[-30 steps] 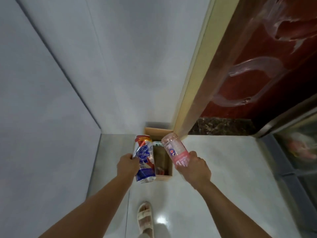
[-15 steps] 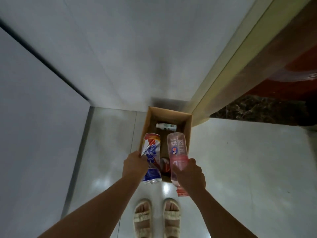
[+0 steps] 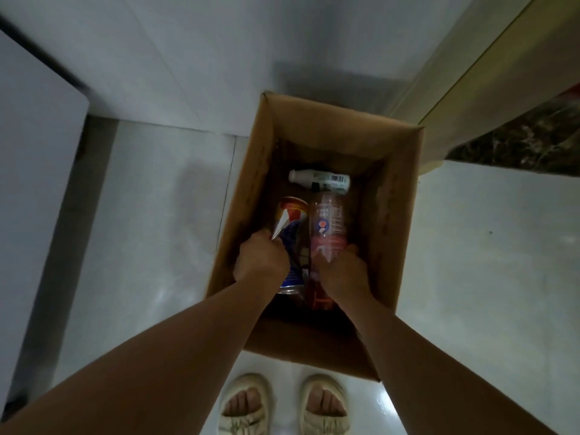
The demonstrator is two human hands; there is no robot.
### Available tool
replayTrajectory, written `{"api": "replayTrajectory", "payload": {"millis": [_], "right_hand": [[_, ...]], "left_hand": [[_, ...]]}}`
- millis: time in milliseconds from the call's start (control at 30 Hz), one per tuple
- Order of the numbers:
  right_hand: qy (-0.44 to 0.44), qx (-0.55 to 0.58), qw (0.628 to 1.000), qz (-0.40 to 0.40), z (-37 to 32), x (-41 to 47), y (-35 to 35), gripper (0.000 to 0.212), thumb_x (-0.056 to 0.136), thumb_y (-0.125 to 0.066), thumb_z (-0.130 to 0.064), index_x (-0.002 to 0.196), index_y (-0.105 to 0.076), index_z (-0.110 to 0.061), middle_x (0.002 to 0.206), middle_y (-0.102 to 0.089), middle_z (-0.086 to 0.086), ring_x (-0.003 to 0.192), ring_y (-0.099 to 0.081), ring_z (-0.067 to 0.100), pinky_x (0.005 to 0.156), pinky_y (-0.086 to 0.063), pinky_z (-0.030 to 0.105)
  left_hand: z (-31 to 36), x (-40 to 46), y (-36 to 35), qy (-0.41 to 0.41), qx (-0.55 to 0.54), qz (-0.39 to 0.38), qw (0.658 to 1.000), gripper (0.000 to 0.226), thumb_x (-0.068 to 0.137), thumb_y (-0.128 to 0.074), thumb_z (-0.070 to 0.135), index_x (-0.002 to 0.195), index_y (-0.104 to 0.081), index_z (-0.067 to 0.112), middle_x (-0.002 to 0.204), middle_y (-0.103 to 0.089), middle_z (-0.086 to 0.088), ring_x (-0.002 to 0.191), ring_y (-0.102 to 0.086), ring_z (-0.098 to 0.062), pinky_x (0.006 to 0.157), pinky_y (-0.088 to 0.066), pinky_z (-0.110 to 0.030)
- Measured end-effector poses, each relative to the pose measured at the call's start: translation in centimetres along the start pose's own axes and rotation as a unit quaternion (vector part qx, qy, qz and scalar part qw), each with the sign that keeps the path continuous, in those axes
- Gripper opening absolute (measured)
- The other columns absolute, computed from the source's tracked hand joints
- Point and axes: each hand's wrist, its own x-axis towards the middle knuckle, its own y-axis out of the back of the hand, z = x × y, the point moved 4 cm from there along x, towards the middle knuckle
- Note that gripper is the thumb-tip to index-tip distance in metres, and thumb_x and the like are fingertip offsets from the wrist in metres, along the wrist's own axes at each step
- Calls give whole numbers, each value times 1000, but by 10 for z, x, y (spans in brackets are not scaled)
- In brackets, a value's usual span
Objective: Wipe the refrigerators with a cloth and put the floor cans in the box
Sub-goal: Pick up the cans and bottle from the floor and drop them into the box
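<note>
Both hands lowered into box (image 3: 398, 196), gripping can (image 3: 290, 221), pink bottle (image 3: 328, 224); white bottle (image 3: 320, 181) seemingly inside.

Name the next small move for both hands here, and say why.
Probably let go: the left hand grips the can and the right hand grips the pink bottle, both already down inside the box, near the white bottle.

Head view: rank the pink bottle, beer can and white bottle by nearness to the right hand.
1. Pink bottle: gripped by the right hand.
2. Beer can: just left, held by the left hand.
3. White bottle: lying at the box's far end.
</note>
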Motion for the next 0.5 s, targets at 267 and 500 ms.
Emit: {"api": "replayTrajectory", "payload": {"millis": [267, 500], "right_hand": [[-90, 90, 992, -11, 28, 42, -38, 62, 91, -56, -37, 140, -32, -8, 132, -48, 15, 115, -53, 31, 72, -37, 26], [-95, 77, 991, -52, 22, 24, -27, 64, 90, -59, -30, 142, -25, -13, 135, -46, 13, 115, -52, 29, 75, -44, 30]], "left_hand": [[-29, 38, -39, 23, -9, -6, 1000, 27, 97, -42, 23, 117, -56, 10, 114, -61, -15, 102, -60, -30, 81, -49, -36], [-15, 23, -29, 16, 38, -33, 999, 27, 95, -44, 23, 118, -56, 15, 115, -60, -11, 93, -57, -23, 72, -38, -28]]}}
